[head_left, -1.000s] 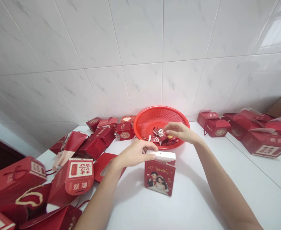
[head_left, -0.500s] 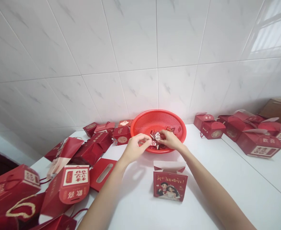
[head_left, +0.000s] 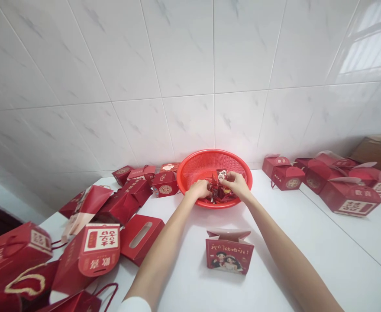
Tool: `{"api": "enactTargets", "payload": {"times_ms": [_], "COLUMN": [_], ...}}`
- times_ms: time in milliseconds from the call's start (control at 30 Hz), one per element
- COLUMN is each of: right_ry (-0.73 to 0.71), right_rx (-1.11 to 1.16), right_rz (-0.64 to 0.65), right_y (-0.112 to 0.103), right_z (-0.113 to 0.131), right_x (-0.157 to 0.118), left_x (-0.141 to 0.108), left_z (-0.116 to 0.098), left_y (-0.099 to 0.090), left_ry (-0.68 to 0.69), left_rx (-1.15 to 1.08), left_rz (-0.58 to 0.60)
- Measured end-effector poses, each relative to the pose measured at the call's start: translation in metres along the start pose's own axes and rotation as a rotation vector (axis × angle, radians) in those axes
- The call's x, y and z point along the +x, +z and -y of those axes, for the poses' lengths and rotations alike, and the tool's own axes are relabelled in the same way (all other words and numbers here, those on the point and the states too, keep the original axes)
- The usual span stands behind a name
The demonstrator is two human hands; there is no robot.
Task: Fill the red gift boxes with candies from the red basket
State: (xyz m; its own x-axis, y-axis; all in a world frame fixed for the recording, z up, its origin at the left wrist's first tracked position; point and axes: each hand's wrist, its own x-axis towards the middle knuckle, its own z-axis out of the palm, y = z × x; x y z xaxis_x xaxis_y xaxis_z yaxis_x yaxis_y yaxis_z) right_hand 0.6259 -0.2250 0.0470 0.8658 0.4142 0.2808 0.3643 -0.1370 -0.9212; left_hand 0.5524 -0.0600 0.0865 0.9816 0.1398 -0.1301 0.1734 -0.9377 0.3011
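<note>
White tiled wall [head_left: 184,56] out back, white table [head_left: 307,242] under it all. The packets [head_left: 221,198] sat heaped in the red basket [head_left: 214,152]. Right hand [head_left: 237,185] looked to be pinching a labelled packet [head_left: 222,173], thumb against fingers; left hand [head_left: 201,189] was dug into the heap, couldn't tell if its fingers had closed. I'd guess light, crinkly, a bit slick, best taken by the wrapper's edge. Neighbouring packets crowded the grip. An open box [head_left: 229,256] stood between the forearms, with red boxes [head_left: 101,255] piled left.

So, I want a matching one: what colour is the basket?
The basket is bright red, shown in the head view.
</note>
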Motion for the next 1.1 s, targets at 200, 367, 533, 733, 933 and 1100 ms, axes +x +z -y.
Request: {"api": "enactTargets", "payload": {"times_ms": [200,367,533,733,933,1100], "right_ry": [-0.034,-0.014,-0.015,0.012,0.003,0.007], "right_rx": [0.008,0.005,0.054,0.083,0.063,0.066], "right_rz": [-0.077,-0.061,-0.04,-0.03,-0.019,-0.033], "right_y": [0.005,0.003,0.003,0.001,0.001,0.001], "right_z": [0.0,-0.002,0.003,0.007,0.008,0.009], "right_x": [0.002,0.001,-0.002,-0.004,-0.005,-0.005], "left_x": [-0.002,-0.008,-0.007,-0.001,0.009,0.008], "left_z": [0.006,0.004,0.006,0.012,0.02,0.02], "left_y": [0.01,0.013,0.013,0.01,0.012,0.01], "left_ry": [0.042,0.118,0.12,0.164,0.218,0.123], "left_rx": [-0.065,-0.202,-0.307,-0.606,-0.779,-0.734], "left_rz": [-0.026,-0.099,-0.201,-0.415,-0.52,-0.623]}}
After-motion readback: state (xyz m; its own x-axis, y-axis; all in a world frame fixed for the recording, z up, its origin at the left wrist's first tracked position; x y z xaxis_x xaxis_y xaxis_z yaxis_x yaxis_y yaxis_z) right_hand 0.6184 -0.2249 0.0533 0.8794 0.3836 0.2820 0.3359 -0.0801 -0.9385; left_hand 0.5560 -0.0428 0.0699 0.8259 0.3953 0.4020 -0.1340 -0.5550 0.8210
